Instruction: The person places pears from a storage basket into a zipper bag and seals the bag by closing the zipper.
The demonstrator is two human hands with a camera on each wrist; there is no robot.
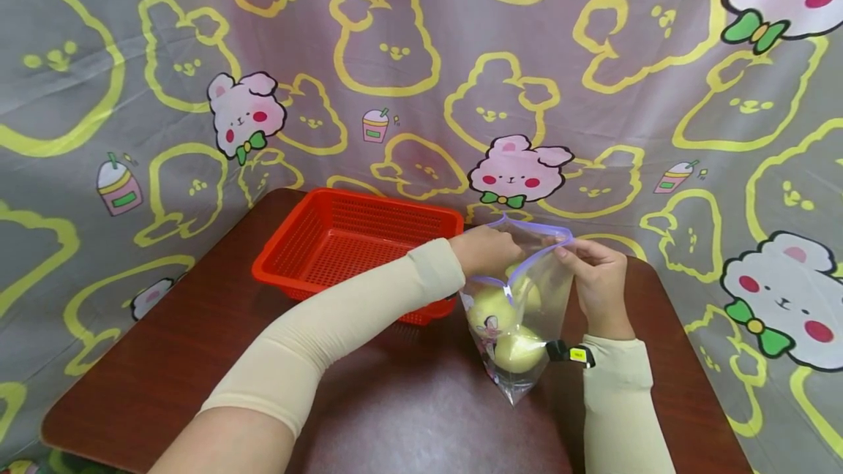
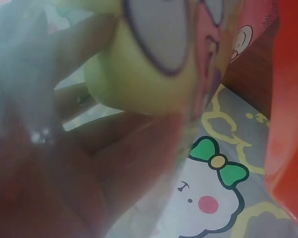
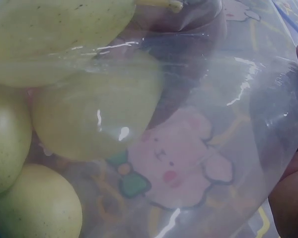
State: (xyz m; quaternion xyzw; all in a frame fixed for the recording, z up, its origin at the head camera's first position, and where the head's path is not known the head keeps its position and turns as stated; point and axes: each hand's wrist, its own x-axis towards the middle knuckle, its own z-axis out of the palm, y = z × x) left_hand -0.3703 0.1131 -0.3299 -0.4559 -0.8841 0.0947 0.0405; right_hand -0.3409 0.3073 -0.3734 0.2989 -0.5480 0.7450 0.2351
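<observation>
A clear zip bag (image 1: pixel 556 298) with a purple seal and cartoon prints stands at the right of the table, its mouth spread. Several yellow-green pears (image 1: pixel 520 350) lie inside it, speckled and piled together in the right wrist view. My left hand (image 1: pixel 490 249) reaches into the mouth of the bag. In the left wrist view its fingers and thumb hold a pear (image 2: pixel 134 87), seen through the hazy plastic. With thumb and fingers, my right hand (image 1: pixel 601 280) pinches the bag's upper right edge. The left fingertips are hidden in the head view.
A red perforated plastic basket (image 1: pixel 266 269) stands left of the bag, partly behind my left forearm. Both sit on a brown wooden table (image 1: pixel 165 328). A curtain (image 1: pixel 408 123) with cartoon rabbits surrounds the table's back and sides.
</observation>
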